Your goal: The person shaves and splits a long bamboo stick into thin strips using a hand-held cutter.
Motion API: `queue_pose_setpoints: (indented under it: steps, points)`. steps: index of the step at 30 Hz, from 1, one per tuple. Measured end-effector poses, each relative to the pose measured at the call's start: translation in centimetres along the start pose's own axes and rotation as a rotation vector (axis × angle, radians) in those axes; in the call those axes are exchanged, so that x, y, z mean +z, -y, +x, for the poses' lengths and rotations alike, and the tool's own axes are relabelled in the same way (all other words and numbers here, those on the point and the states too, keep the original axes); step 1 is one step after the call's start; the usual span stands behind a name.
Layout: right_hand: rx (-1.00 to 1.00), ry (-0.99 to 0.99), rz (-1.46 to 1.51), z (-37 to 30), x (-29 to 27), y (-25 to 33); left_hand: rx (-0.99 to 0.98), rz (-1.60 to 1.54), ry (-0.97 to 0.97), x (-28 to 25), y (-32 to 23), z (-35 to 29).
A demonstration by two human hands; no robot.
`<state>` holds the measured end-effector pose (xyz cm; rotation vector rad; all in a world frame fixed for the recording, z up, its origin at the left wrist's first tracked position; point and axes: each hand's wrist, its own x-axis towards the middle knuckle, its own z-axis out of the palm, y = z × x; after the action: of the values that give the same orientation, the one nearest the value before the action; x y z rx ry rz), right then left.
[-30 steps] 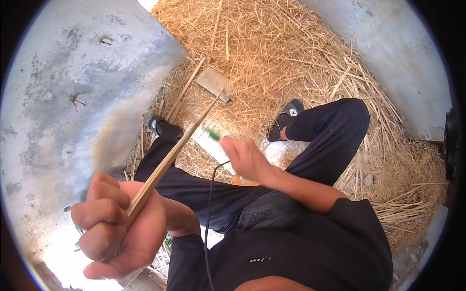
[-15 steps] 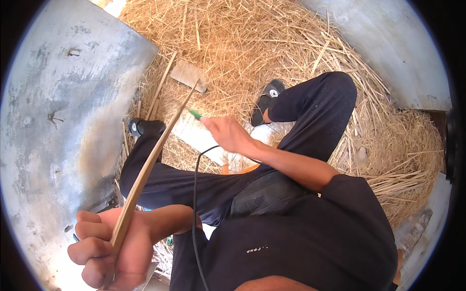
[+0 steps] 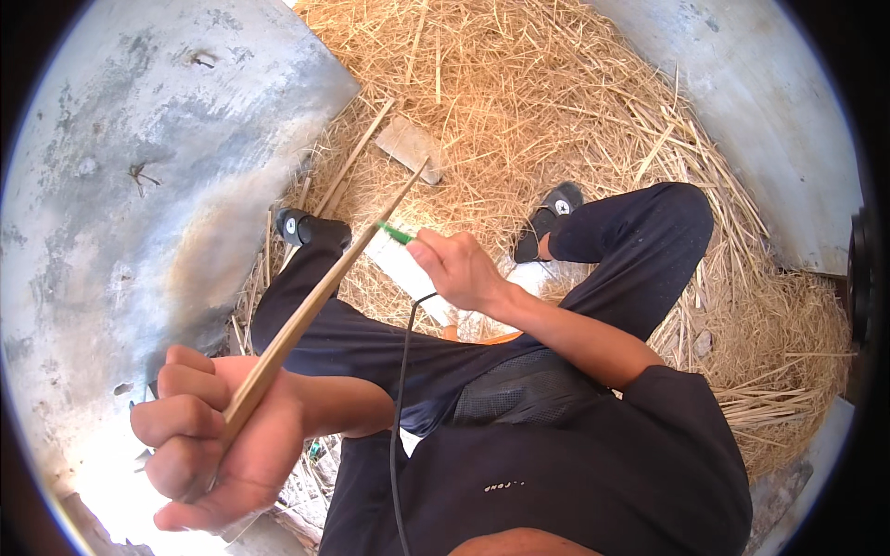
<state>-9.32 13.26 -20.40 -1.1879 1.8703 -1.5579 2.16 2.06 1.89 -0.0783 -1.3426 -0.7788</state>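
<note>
A long, tapering strip of split wood or bamboo (image 3: 320, 292) slants up and away from my left hand (image 3: 199, 422), whose fingers are curled round its thick near end. My right hand (image 3: 464, 269) is closed on a slim green tool (image 3: 396, 233); most of it is hidden in the fist. The tool's green end points left and meets or nearly meets the strip's edge toward its thin far end. I cannot tell whether they touch. Below the right hand, a black cord (image 3: 405, 371) hangs down over my clothes.
Loose straw (image 3: 519, 83) covers the ground beyond my feet. A flat grey block (image 3: 408, 146) and thin sticks (image 3: 357, 153) lie on it. White boards (image 3: 399, 264) lie between my legs. Large grey panels stand at left (image 3: 120, 185) and right (image 3: 742, 102).
The view has shifted, so the surroundings sit further right and lower. The green tool's end has come closer to the strip. Both hands keep their holds.
</note>
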Motion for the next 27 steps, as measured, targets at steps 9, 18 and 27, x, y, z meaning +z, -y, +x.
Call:
queue_pose_setpoints:
  steps: [9,18,27]
  points:
    - [0.131,-0.077,-0.148,2.2,1.1,-2.0,-0.069,0.306,-0.285,1.4,0.6,1.5]
    - [0.387,-0.018,-0.177,2.0,-0.5,-2.8,-0.083,0.284,-0.328,0.9,1.1,1.8]
    - [0.398,0.004,-0.191,4.9,1.3,-6.7,-0.089,0.352,-0.343,0.9,1.1,2.3]
